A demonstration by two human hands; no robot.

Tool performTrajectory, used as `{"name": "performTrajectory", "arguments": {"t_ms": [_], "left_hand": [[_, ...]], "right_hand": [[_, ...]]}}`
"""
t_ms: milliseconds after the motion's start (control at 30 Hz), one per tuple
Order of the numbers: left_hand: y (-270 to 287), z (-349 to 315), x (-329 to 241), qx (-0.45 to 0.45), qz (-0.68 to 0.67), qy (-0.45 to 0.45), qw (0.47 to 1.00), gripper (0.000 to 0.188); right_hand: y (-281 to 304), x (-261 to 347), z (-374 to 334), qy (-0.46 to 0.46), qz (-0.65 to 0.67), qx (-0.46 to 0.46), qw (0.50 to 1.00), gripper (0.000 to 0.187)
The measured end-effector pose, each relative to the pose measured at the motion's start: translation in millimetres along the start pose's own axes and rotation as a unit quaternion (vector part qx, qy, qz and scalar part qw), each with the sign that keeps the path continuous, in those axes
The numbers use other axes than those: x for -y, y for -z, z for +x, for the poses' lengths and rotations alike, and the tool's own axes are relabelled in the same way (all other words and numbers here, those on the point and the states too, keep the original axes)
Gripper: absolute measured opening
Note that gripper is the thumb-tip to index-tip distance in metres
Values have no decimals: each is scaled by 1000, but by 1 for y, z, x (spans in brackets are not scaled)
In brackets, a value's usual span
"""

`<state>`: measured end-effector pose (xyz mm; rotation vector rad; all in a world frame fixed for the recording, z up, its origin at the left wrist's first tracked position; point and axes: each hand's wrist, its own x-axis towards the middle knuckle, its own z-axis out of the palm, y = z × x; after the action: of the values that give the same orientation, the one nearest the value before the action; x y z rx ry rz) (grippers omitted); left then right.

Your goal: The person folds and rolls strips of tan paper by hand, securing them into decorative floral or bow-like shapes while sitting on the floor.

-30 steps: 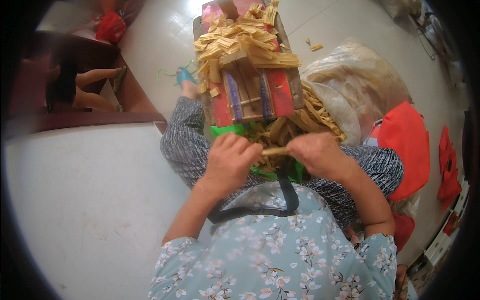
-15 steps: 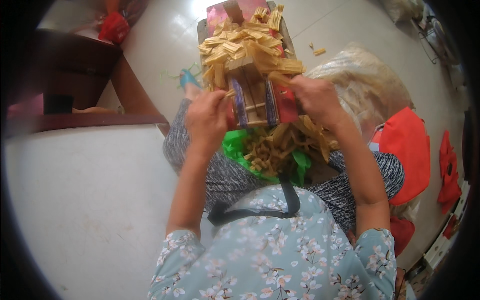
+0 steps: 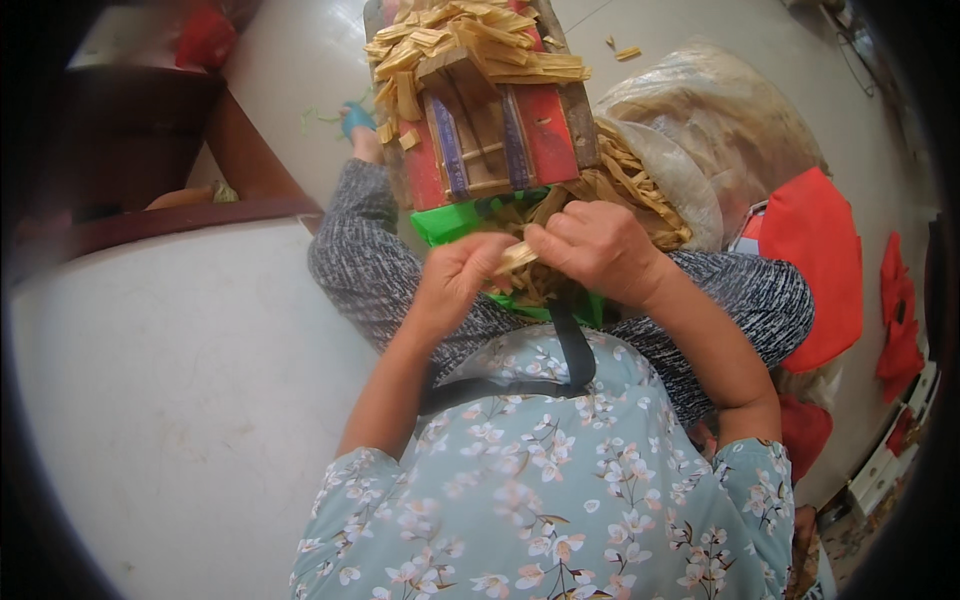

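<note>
Pale floor (image 3: 300, 70) lies below left grip (image 3: 458, 280) and right grip (image 3: 602, 250), pinching a tan strip (image 3: 517, 257).

Bright centre; dark, curved rim.

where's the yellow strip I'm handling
In the head view, just right of centre, the yellow strip is held between your left hand and right hand.

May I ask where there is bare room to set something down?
The white surface is bare between the dark red ledge and left forearm. Crowded: the far part of the red board, heaped with yellow strips, and between the knees, where left hand and right hand hold a strip over green plastic.
</note>
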<state>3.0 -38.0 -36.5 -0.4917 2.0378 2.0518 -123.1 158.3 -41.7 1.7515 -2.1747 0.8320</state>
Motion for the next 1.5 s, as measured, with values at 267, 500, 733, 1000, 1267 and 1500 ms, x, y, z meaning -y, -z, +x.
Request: {"name": "performTrajectory", "arguments": {"t_ms": [267,500,733,1000,1267,1500], "left_hand": [[-6,-25,-27,88,-164,102,977,29],[-2,-27,-46,108,-358,-127,919,19],[-25,-17,-44,-47,397,-459,793,23],[-45,-17,-31,15,455,-480,750,18],[-59,-22,-28,-104,406,-512,750,25],[-57,-22,-24,-230,428,-541,687,24]], "right_hand": [[1,7,-20,-59,92,-36,993,17],[13,23,-21,-271,427,-2,863,11],[42,29,-9,-407,605,165,665,22],[46,27,-35,-512,630,163,561,18],[25,34,-44,-459,799,-53,385,21],[55,45,-31,-410,777,12,478,16]]}}
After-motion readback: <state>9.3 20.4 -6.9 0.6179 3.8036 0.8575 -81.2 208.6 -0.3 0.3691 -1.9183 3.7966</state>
